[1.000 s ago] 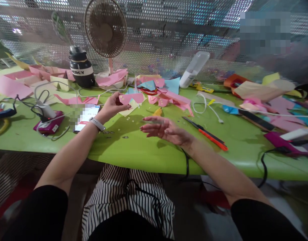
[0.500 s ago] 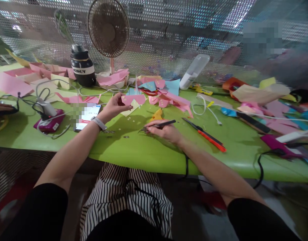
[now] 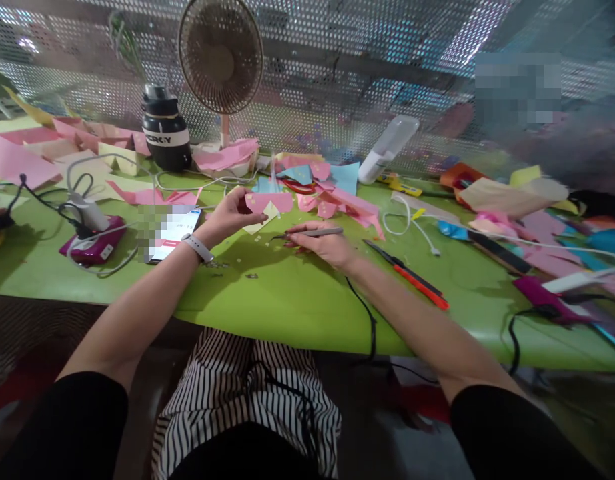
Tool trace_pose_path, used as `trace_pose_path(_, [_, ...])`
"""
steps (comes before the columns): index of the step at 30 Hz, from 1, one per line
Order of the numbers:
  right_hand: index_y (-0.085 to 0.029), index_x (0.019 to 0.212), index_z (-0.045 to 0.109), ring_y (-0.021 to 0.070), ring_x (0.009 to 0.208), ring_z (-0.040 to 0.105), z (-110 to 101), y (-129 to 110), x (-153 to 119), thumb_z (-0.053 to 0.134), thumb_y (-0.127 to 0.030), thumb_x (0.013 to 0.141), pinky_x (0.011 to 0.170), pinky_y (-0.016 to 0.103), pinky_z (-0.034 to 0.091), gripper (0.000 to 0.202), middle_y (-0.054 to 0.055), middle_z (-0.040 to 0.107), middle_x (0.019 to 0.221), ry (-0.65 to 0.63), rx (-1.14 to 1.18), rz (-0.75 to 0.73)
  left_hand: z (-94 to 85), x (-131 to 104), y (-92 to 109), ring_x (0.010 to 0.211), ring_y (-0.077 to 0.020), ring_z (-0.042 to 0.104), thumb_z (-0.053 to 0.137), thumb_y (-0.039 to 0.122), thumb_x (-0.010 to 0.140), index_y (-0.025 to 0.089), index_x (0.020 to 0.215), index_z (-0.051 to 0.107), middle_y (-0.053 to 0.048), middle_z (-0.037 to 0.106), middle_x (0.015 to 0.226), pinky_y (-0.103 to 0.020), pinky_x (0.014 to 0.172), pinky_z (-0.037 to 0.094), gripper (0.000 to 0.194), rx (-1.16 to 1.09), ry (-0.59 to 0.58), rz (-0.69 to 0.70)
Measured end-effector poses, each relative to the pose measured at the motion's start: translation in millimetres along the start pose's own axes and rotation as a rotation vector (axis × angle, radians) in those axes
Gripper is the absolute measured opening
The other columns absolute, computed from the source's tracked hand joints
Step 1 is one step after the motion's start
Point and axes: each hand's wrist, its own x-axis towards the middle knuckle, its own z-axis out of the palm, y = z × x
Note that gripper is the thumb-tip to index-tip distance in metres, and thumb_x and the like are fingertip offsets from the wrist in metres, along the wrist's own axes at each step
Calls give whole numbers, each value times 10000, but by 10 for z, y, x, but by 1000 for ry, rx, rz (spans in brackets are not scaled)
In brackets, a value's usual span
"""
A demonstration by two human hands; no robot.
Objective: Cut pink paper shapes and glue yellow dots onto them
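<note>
My left hand (image 3: 233,217) is closed in a pinch on a piece of pink paper (image 3: 275,201) dotted with small pale bits. Beneath its thumb a pale yellow paper piece (image 3: 255,227) shows. My right hand (image 3: 320,245) grips slim tweezers (image 3: 323,232) like a pen, their curved tip pointing left, just below the yellow piece and apart from it. Tiny pale squares (image 3: 239,261) and dark flat bits (image 3: 251,276) are scattered on the green table (image 3: 287,307). To the right of my right hand lies a red-and-black cutter knife (image 3: 410,277).
A phone (image 3: 175,235) lies beside my left wrist. Behind are a fan (image 3: 221,57), a black bottle (image 3: 165,133), pink paper scraps (image 3: 332,200) and a white lamp (image 3: 390,148). Purple power strips (image 3: 93,241) with cables flank both sides; a black cord (image 3: 371,327) hangs over the front edge.
My right hand has moved slightly forward and left with the tweezers, which now lie flatter and look lighter. The yellow object behind that hand is no longer visible. My left hand keeps its pinch.
</note>
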Motion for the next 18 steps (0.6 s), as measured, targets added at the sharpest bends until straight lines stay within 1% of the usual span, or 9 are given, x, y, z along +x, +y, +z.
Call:
trace_pose_path(5, [-154,931,770,211,810,767,39,106,-10,873,-383,683,634,276,587,353,112,795,883,18,-4,-4,9,8,-22,830,-171,701,871,180,671,140,971,540,-43,682,877,-324,785,555,448,-13,-7,-1])
trace_pose_path(11, [-156,991,778,208,798,760,48,120,-28,848,-387,711,635,295,587,370,120,800,900,-26,-65,-11,1,10,-32,829,-171,701,890,196,649,157,963,543,-25,686,868,-317,775,559,469,-3,-12,-15])
trace_pose_path(14, [-167,1015,783,213,814,760,44,144,-12,839,-402,719,643,300,587,382,114,802,921,-45,-90,-37,-5,-4,-10,856,-182,710,896,204,646,157,988,552,-34,699,887,-331,796,566,487,10,-8,-32])
trace_pose_path(18, [-183,1019,789,214,817,759,38,168,-4,833,-405,732,671,316,599,365,101,804,925,-60,-118,-77,-7,-10,-7,840,-171,708,893,202,651,160,983,557,-32,702,888,-322,783,567,474,11,-4,-25])
